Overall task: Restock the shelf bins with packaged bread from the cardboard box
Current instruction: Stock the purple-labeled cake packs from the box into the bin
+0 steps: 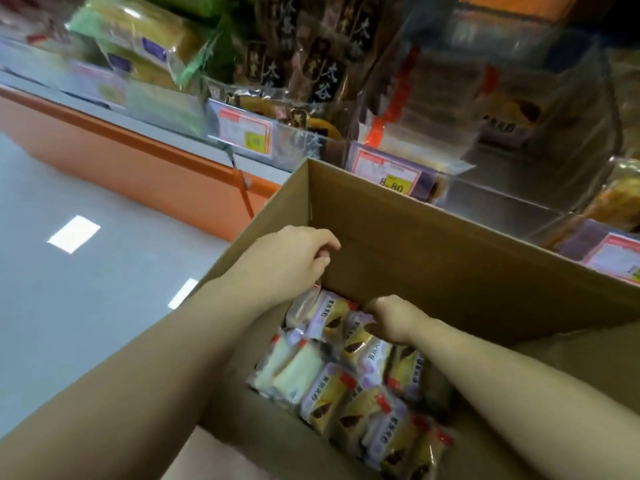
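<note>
A glossy grey shop floor (86, 306) with bright light reflections fills the frame from 8 to 10 o'clock, bordered by the orange base panel of a shelf unit (156, 174) running up toward 10 o'clock. From 11 to 3 o'clock stand clear plastic shelf bins (519, 98) holding wrapped baked goods, with red-edged price tags (244, 131) on their fronts; this part is blurred. An open brown cardboard box (450, 254) takes up the centre and 4 to 6 o'clock, its far wall just beside the bins. The purple-and-clear wrapped bread packets (325, 396) lie packed in its bottom. The left hand (298, 258) is at the box's 10 o'clock inner corner, fingers curled above a packet; whether it pinches anything cannot be told. The right hand (391, 320) is down among the packets, fingers curled round the top of one.
</note>
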Tool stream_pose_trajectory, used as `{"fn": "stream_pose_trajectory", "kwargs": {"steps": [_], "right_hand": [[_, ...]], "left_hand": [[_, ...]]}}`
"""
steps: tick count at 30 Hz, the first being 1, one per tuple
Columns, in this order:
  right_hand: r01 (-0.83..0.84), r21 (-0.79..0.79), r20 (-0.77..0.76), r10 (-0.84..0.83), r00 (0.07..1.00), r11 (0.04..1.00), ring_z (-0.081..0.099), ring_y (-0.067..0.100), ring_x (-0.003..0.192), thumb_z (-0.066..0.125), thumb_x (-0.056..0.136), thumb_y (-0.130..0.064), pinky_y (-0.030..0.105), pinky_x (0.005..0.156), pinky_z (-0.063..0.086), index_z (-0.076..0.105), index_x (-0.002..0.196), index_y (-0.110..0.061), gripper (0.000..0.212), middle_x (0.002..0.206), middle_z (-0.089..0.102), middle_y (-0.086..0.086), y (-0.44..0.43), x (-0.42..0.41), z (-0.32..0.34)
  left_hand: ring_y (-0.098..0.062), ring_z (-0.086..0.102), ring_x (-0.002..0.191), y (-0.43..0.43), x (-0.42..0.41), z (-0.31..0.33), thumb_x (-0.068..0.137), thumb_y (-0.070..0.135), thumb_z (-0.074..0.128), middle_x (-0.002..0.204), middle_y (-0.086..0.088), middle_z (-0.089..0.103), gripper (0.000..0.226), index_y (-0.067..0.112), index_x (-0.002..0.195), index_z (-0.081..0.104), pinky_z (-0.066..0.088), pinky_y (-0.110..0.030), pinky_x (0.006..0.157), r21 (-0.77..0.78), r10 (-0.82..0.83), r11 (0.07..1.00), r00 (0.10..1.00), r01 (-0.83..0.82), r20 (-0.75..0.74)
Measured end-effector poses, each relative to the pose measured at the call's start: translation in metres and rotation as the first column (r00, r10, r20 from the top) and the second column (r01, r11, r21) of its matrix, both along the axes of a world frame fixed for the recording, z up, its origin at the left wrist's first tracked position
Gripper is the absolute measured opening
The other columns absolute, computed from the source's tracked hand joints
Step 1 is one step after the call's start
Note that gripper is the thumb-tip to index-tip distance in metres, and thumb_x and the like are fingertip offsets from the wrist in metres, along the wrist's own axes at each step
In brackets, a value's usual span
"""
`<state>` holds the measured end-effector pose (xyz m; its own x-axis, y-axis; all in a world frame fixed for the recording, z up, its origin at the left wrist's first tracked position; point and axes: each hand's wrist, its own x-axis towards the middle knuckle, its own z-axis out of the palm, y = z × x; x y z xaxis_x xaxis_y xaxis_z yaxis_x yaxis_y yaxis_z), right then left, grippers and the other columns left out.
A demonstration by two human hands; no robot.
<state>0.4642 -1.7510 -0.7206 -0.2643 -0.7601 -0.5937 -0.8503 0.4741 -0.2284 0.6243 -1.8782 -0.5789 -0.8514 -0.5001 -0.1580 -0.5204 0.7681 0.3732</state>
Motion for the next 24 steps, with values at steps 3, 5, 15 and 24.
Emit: {"fn": "stream_pose_trajectory", "kwargs": {"steps": [3,5,15,24], "right_hand": [[0.141,0.066,0.025,-0.143,0.989,0.988,0.056,0.030,0.114,0.056,0.091,-0.033,0.030,0.087,0.043,0.061,0.116,-0.006,0.036,0.122,0.061,0.016,0.003,-0.004,-0.045],[0.278,0.107,0.064,-0.286,0.956,0.955,0.050,0.030,0.122,0.051,0.096,-0.029,0.030,0.093,0.037,0.053,0.126,-0.004,0.040,0.132,0.053,0.017,0.009,0.000,-0.069],[0.844,0.269,0.415,-0.846,0.334,0.465,0.058,0.025,0.046,0.069,0.075,-0.027,0.025,0.044,0.047,0.063,0.081,0.000,0.028,0.052,0.062,0.011,0.028,0.018,-0.131],[0.910,0.169,0.407,-0.868,0.284,0.378,0.061,0.026,0.070,0.062,0.088,-0.040,0.028,0.060,0.045,0.055,0.084,-0.010,0.031,0.079,0.064,0.013,0.011,0.031,-0.137]], "left_hand": [[-0.016,0.055,0.111,-0.004,-0.006,-0.005,0.098,0.023,0.043,0.122,0.006,0.061,0.031,0.030,0.125,0.056,0.047,-0.035,0.088,-0.007,-0.023,1.000,0.997,0.023,0.074],[-0.016,0.056,0.108,-0.006,-0.010,-0.006,0.098,0.024,0.043,0.119,0.006,0.061,0.030,0.031,0.125,0.055,0.048,-0.036,0.087,-0.009,-0.026,1.000,0.994,0.027,0.109],[-0.009,0.056,0.098,-0.002,-0.020,-0.012,0.096,0.026,0.046,0.097,0.017,0.052,0.030,0.034,0.123,0.055,0.049,-0.038,0.087,0.023,-0.039,0.999,0.987,0.035,0.157],[-0.013,0.059,0.095,-0.004,-0.020,-0.021,0.094,0.024,0.048,0.097,0.013,0.059,0.029,0.031,0.120,0.058,0.049,-0.040,0.087,0.038,-0.023,0.999,0.989,0.018,0.144]]}}
